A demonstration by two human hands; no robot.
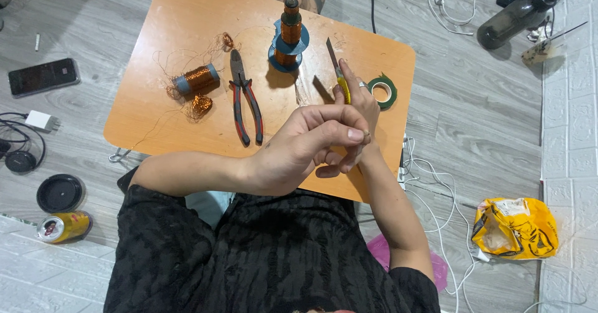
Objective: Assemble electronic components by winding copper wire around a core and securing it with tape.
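The left hand [299, 154] crosses in front of the body from the left, forearm lying almost level, wrist bent so the knuckles face up. Its thumb and forefinger are pinched together at their tips, on what looks like a very fine strand of copper wire, though the strand is too thin to make out for certain. The other fingers curl loosely underneath. The pinch sits high, which would keep such a strand taut and clear of the table.

The right hand [358, 104] comes up from the near right, forearm steep, and lies partly behind the left. It grips a yellow-handled utility knife with a long grey blade [336, 70], the blade pointing away towards the far side, so the edge is kept off the fingers. A ring shows on 1 finger.

Just right of this hand lies a roll of dark green tape [382, 92], flat on the orange wooden table [168, 14] and within easy reach. Beyond the knife, at the far middle, stands an upright copper-wound coil on a blue round flange [289, 36], set on end so it stays steady. Left of it lie red-and-black handled pliers [245, 98], jaws pointing far. Further left rests a copper wire spool on its side [196, 78], with a tangle of loose copper wire [200, 105] near it.

On the grey floor, well apart at the left, lie a black phone [42, 76] and a yellow drink can [62, 226]; a yellow plastic bag [514, 226] sits at the near right.
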